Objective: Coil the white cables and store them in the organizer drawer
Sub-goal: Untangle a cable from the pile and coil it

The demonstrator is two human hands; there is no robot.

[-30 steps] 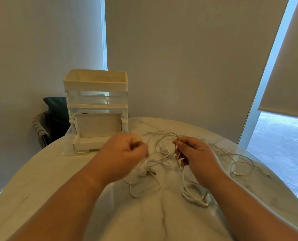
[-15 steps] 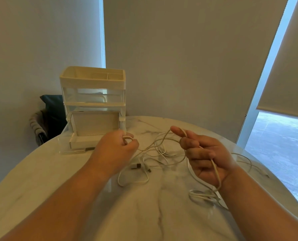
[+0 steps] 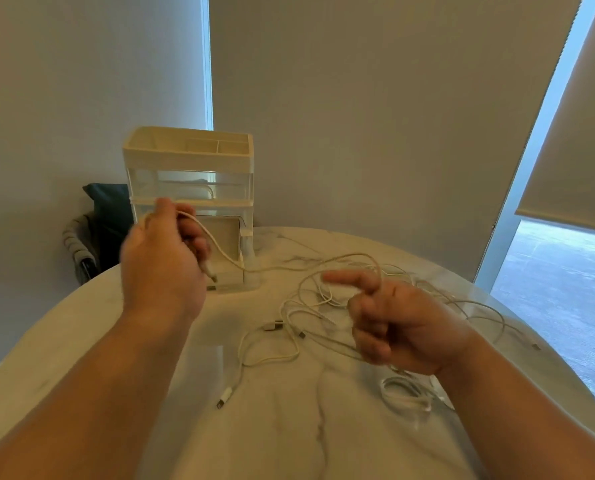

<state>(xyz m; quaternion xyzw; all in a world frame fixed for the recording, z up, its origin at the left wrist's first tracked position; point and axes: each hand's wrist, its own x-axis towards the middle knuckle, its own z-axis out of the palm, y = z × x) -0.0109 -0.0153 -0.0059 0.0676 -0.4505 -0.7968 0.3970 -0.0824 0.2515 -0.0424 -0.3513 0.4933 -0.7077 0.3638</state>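
Under both your hands spreads the round marble table (image 3: 289, 438), its near edge cut off by your forearms. Beyond your left hand (image 3: 164, 258) stands the white organizer (image 3: 188, 188); that hand hides most of the pulled-out lower drawer (image 3: 235, 244). Between and past your hands, the white cables (image 3: 289, 327) lie in a loose tangle, and one small coil (image 3: 405, 396) sits just under your right wrist. Your left hand is blurred, pinching one cable end, the plug dangling below it. Your right hand (image 3: 400, 327) is half curled, forefinger out, a strand looped over it. Since half a second ago your left hand has risen, drawing that cable up toward the organizer.
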